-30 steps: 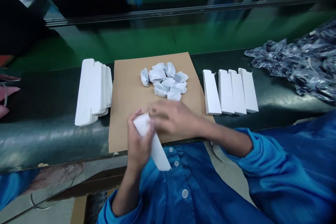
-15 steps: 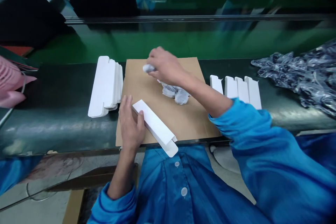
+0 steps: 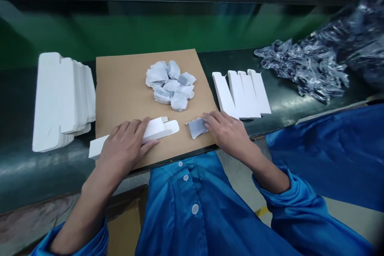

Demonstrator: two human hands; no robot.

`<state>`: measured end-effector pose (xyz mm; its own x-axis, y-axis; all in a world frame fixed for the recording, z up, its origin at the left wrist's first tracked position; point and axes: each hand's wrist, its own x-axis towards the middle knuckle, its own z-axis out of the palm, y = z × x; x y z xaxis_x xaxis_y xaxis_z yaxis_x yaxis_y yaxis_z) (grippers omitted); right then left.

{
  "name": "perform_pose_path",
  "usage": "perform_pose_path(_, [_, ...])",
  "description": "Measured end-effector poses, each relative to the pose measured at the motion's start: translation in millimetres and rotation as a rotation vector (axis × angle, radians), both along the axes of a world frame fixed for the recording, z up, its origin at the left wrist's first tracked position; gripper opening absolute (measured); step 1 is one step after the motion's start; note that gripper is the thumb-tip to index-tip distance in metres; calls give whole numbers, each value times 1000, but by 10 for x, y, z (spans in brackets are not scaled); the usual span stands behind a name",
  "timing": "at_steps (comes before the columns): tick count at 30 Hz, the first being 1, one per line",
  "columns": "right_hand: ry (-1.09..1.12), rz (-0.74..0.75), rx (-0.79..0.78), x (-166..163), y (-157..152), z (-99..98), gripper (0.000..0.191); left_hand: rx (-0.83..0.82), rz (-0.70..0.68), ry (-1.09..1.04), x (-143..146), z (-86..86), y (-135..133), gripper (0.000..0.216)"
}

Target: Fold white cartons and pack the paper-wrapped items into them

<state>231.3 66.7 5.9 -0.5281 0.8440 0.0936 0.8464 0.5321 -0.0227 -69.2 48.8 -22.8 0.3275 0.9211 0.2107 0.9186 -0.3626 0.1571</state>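
My left hand (image 3: 127, 144) lies flat on a long white carton (image 3: 159, 128) that rests across the near edge of a brown cardboard sheet (image 3: 120, 88); the carton's open flap end points right. My right hand (image 3: 228, 130) pinches a small white-wrapped packet (image 3: 196, 127) just right of that open end, on the cardboard. A pile of several such wrapped packets (image 3: 170, 85) sits farther back on the sheet.
A stack of flat white carton blanks (image 3: 60, 100) lies to the left. Several folded white cartons (image 3: 241, 93) lie side by side to the right. Crinkled clear plastic bags (image 3: 312, 62) are heaped at far right. A green conveyor belt (image 3: 135, 32) runs behind.
My right hand picked a packet from the pile and brought it down beside the carton's open end. My left hand turned the carton and now presses it flat.
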Motion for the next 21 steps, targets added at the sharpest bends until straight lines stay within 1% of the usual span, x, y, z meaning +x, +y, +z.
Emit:
perform_pose_path(2, [30,194,-26,66,38,54,40,-17,-63,-10,64,16,-9,63])
perform_pose_path(3, [41,254,-53,85,62,54,43,-32,-112,-22,102,24,-9,58])
perform_pose_path(4, [47,282,-83,93,86,39,43,-54,-163,-31,138,29,-5,51])
perform_pose_path(6, [74,260,-117,74,120,-13,40,-117,-244,-32,186,32,9,43])
perform_pose_path(7, [121,228,-121,50,127,-37,38,-145,-265,-30,195,31,14,43])
perform_pose_path(10, [425,162,-152,-63,104,-79,40,-167,-293,-38,175,32,-13,46])
perform_pose_path(12, [580,213,-225,-158,84,-94,41,-133,-312,-56,152,39,-57,42])
perform_pose_path(13, [601,265,-265,-208,83,-106,40,-116,-323,-65,145,42,-79,39])
perform_pose_path(15, [560,353,-310,-311,100,-146,37,-90,-351,-83,139,41,-114,33])
perform_pose_path(17, [489,383,-288,-423,116,-202,34,-80,-375,-99,140,28,-129,30])
perform_pose_path(19, [429,355,-209,-546,91,-265,35,-65,-368,-110,138,7,-132,28])
perform_pose_path(21, [404,294,-89,-671,4,-328,40,-35,-349,-111,130,-15,-137,27])
